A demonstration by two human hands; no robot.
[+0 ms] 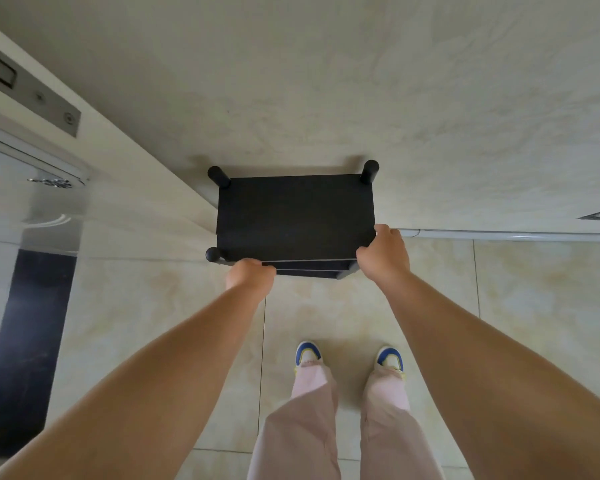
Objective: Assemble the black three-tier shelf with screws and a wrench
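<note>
The black shelf [295,216] stood upright on the tiled floor [534,306] against the far wall, its lower tiers just visible under the near edge. The left hand [250,275] gripped the top board's near edge, and the right hand [385,252] clasped its near right corner. Placing it well probably called for an even, two-handed hold, keeping the shelf level and its legs square.
</note>
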